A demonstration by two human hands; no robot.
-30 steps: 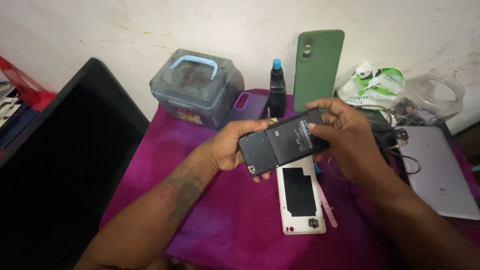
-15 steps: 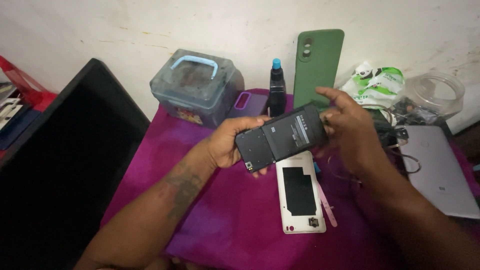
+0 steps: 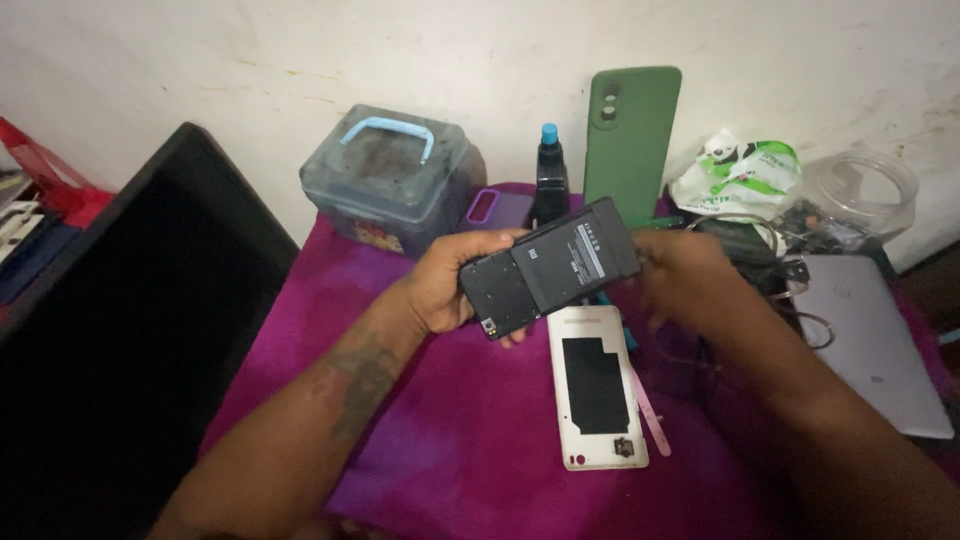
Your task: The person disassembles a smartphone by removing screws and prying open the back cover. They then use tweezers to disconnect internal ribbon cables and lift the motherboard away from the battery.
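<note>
The opened phone (image 3: 550,265), battery exposed, was raised above the bench (image 3: 450,440), gripped by the left hand (image 3: 450,285). The right hand (image 3: 690,280) touched its end, grip blurred, unclear. Its white back cover (image 3: 597,385) already lay removed below; the battery remained seated.

A crumpled white-and-green packet (image 3: 742,172) lies by the wall, right of centre.

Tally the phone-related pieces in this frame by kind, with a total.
Opened phone with its battery showing, held in the left hand: 1
White back cover, lying inner side up on the magenta cloth: 1
Phone cases, green and purple: 2
Total: 4
</note>
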